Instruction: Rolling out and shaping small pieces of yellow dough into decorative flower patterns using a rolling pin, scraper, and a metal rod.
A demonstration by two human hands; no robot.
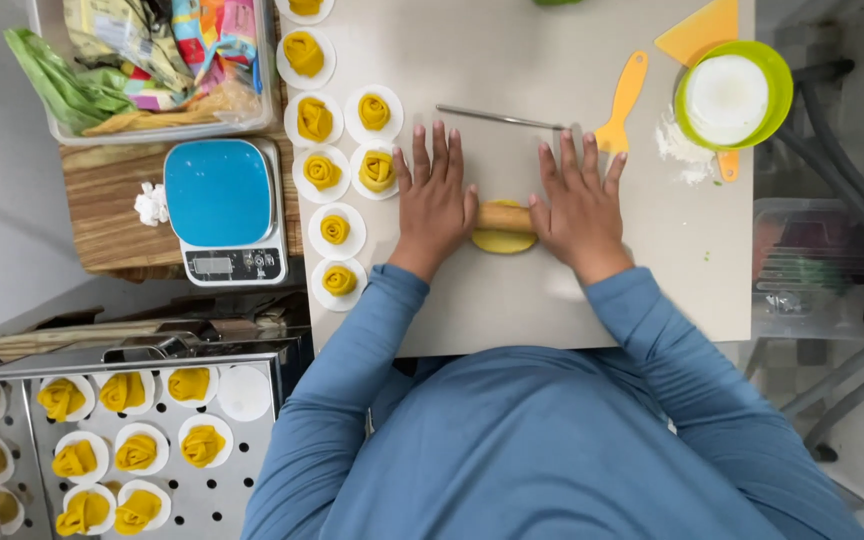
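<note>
Rolling pin (505, 216): wooden, lying crosswise on the pale work mat (512, 90), atop the dough.
Yellow dough (503, 240): flattened disc under the pin, mid-mat, between both hands.
Left hand (435, 198): flat, fingers spread, palm pressed on the pin's left end; no closed grip.
Right hand (580, 200): flat likewise, fingers splayed, palm on the pin's right end.
Beyond the fingertips: thin metal rod (497, 118), orange spatula (622, 100).
Far right corner: green bowl (777, 75) of white flour, orange scraper (700, 30).
Left edge of mat: yellow dough roses (337, 172) on white paper rounds.
Further left: blue kitchen scale (222, 205) on a wooden board (112, 215).
Lower left: perforated metal tray (202, 500) holding more roses.
</note>
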